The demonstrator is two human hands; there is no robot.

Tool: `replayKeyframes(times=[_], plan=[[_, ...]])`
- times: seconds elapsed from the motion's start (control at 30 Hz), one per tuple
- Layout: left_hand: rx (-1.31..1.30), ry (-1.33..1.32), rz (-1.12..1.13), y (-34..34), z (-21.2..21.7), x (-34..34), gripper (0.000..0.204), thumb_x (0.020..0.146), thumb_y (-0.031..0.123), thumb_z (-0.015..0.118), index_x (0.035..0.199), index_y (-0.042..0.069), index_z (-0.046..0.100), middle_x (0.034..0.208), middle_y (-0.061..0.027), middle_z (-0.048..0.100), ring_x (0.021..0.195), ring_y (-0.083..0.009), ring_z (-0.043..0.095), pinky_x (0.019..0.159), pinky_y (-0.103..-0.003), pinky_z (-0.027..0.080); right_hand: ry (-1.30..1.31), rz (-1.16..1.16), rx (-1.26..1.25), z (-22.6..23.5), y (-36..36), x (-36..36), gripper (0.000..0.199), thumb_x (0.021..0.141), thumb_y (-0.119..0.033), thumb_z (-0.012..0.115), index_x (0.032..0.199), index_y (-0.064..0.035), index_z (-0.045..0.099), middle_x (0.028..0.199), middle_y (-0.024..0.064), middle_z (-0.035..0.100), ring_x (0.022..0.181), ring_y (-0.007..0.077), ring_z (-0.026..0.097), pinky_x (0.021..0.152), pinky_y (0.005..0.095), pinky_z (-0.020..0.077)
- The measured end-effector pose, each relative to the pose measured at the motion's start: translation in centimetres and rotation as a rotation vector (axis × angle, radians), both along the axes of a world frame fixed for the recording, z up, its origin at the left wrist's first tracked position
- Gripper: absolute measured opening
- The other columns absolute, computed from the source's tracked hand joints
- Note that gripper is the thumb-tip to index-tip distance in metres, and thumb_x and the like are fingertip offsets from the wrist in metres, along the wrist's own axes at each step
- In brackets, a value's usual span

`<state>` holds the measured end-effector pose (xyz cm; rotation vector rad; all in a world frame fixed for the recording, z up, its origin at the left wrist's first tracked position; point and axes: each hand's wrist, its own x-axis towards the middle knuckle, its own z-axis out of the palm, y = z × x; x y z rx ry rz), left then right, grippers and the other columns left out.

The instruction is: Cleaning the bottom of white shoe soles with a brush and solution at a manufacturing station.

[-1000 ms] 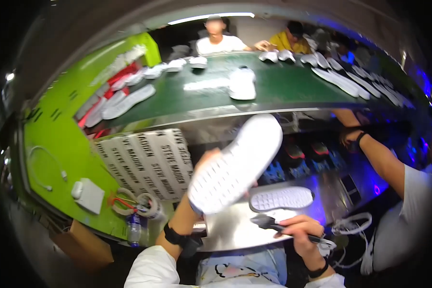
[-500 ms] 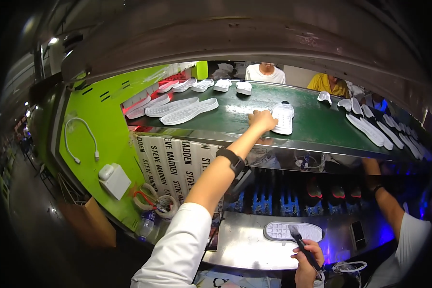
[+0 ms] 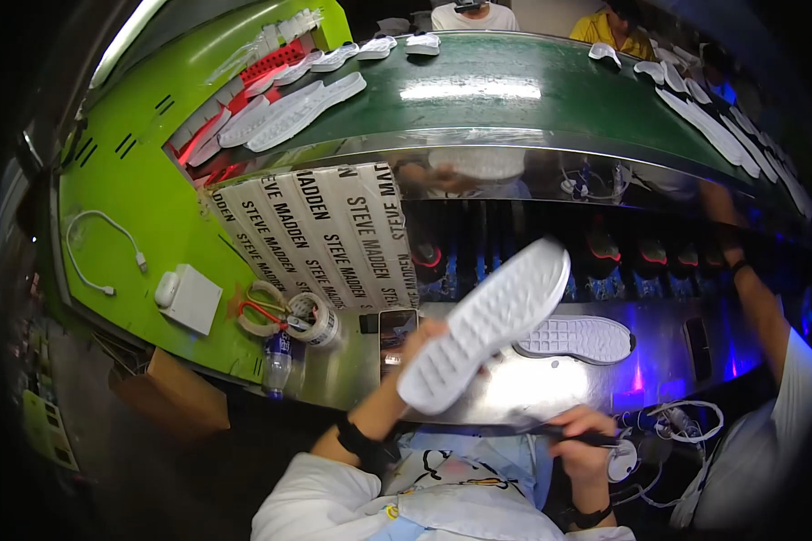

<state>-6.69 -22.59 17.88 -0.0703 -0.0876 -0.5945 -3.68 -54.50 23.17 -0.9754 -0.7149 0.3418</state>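
My left hand (image 3: pixel 421 341) grips a white shoe sole (image 3: pixel 489 323) by its edge, up off the metal shelf and tilted. The sole's gridded face shows, slightly blurred. Behind it, a second white sole (image 3: pixel 577 339) with a dark rim lies on the shelf (image 3: pixel 532 388), partly covered by the raised one. In my right hand (image 3: pixel 586 435), at the shelf's front edge, is a brush (image 3: pixel 564 434) with a black handle. Its tip points left and is smeared by motion. The brush is apart from both soles.
A green belt (image 3: pixel 478 108) carries white soles along its left and right sides. On the left, a green panel (image 3: pixel 144 207) adjoins tape rolls (image 3: pixel 314 320), red-handled scissors (image 3: pixel 260 308) and a bottle (image 3: pixel 278 365). A phone (image 3: pixel 697 350) lies right; a co-worker's arm (image 3: pixel 762 293) reaches in there.
My left hand has brought a sole from the belt down over the shelf. My right hand has drawn the brush back from the shelf sole. The view has tilted downward.
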Motion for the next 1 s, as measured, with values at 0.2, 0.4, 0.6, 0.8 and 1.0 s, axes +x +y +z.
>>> replayKeyframes(times=[0.2, 0.4, 0.6, 0.8, 1.0], plan=[[0.212, -0.022, 0.313, -10.5, -7.6, -2.7, 0.076, 0.091, 0.06, 0.036, 0.14, 0.002, 0.032, 0.127, -0.0281, 0.05, 0.113, -0.0432, 0.052, 0.095, -0.05, 0.045, -0.199, -0.591, -0.437, -0.5, 5.2, 0.1, 0.016, 0.077, 0.002, 0.066, 0.093, 0.0022, 0.065, 0.088, 0.0106, 0.068, 0.076, 0.015, 0.065, 0.069, 0.0254, 0.0509], [0.105, 0.125, 0.347, -9.7, -8.6, -2.3, 0.067, 0.095, 0.055, 0.032, 0.139, 0.004, 0.036, 0.128, -0.0253, 0.05, 0.112, -0.0384, 0.055, 0.097, -0.047, 0.043, -0.26, -0.266, -0.555, -1.1, 5.3, -3.3, 0.018, 0.073, 0.0, 0.07, 0.091, -0.0018, 0.067, 0.096, 0.015, 0.068, 0.083, 0.0243, 0.068, 0.075, 0.0292, 0.0526], [-0.091, -0.001, 0.273, -7.4, -6.3, -0.5, 0.072, 0.092, 0.057, 0.033, 0.135, -0.001, 0.034, 0.116, -0.024, 0.051, 0.103, -0.0437, 0.056, 0.078, -0.061, 0.052, -0.63, 0.096, -0.556, -0.2, 5.9, -4.4, 0.022, 0.076, 0.0, 0.067, 0.098, -0.004, 0.069, 0.102, 0.0137, 0.066, 0.086, 0.0267, 0.068, 0.077, 0.0315, 0.0534], [0.582, -0.018, 0.229, -6.3, 0.5, 1.6, 0.06, 0.096, 0.043, 0.036, 0.129, -0.005, 0.043, 0.116, -0.0211, 0.06, 0.096, -0.0321, 0.065, 0.08, -0.039, 0.055, -0.612, 0.132, -0.546, 0.7, 5.2, -2.3, 0.022, 0.076, -0.002, 0.068, 0.098, -0.0038, 0.069, 0.099, 0.014, 0.068, 0.089, 0.026, 0.067, 0.078, 0.0305, 0.0525], [0.847, -0.059, -0.21, -6.9, 3.7, 5.2, 0.041, 0.092, 0.026, 0.055, 0.12, -0.003, 0.055, 0.107, -0.0132, 0.066, 0.091, -0.0184, 0.066, 0.08, -0.03, 0.054, -0.722, 0.068, -0.619, 2.5, 4.7, -1.8, 0.022, 0.075, -0.001, 0.066, 0.096, -0.0044, 0.07, 0.099, 0.0127, 0.068, 0.084, 0.0262, 0.067, 0.072, 0.0315, 0.054]])
